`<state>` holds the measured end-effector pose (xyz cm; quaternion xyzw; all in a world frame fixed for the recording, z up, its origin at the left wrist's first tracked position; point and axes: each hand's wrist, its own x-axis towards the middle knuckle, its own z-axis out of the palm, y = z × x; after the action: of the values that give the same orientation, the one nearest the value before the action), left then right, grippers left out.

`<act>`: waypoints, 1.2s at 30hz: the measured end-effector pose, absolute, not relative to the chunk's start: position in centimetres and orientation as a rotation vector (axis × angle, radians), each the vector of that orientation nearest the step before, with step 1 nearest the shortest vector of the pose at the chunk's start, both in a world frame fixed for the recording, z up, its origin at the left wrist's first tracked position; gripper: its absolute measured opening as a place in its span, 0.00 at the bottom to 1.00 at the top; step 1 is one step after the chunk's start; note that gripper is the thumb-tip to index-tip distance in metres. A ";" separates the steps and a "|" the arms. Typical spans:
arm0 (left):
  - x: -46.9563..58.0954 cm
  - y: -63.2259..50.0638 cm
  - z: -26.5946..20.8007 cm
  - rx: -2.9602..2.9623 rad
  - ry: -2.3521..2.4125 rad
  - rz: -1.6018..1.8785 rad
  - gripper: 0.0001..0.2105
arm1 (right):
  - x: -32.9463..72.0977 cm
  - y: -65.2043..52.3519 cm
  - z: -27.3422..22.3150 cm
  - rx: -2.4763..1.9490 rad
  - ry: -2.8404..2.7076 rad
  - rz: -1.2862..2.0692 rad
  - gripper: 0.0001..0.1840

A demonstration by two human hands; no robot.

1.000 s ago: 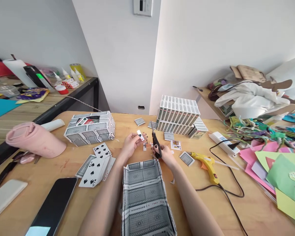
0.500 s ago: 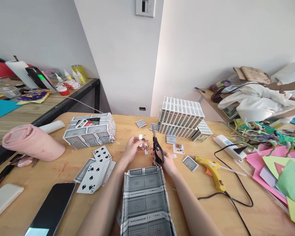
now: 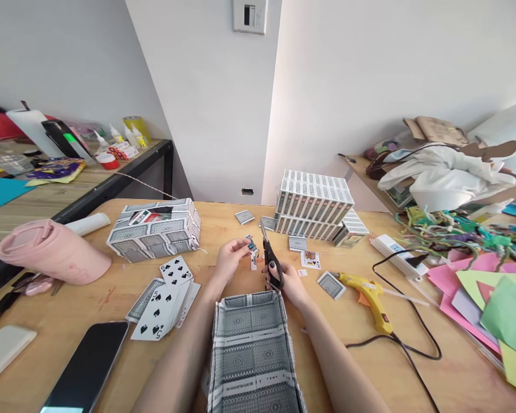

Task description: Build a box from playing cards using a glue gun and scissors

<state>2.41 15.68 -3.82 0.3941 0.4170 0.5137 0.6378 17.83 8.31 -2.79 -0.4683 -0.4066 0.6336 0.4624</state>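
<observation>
Since a moment ago, the left hand (image 3: 231, 263) has turned the small piece of card (image 3: 251, 243) toward the scissors (image 3: 270, 259), and the white side no longer shows. Now the left fingers pinch the little piece at its edge, near the middle of the frame. The right hand (image 3: 287, 282) holds the black scissors with fingers curled through the handles, blades pointing up and away, right beside the piece. I cannot tell if the blades are touching it.

That bit of card looks thin, light and bendy, so it is best held close to the edge, away from the blades. More small pieces lie on the table (image 3: 413, 367) just past the hands.

A box made of cards (image 3: 253, 350) sits at the bottom middle. Playing cards (image 3: 165, 292) fan out at lower left, and a yellow glue gun (image 3: 367, 291) lies to the right.
</observation>
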 end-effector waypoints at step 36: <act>3.3 16.2 -3.9 1.037 0.991 1.264 0.13 | 19.0 7.4 -1.2 -1.091 -1.215 1.723 0.26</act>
<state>3.27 16.21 -3.95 0.4429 0.4235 0.5399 0.5770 18.95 7.38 -1.21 -0.4261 -0.4748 0.6729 0.3745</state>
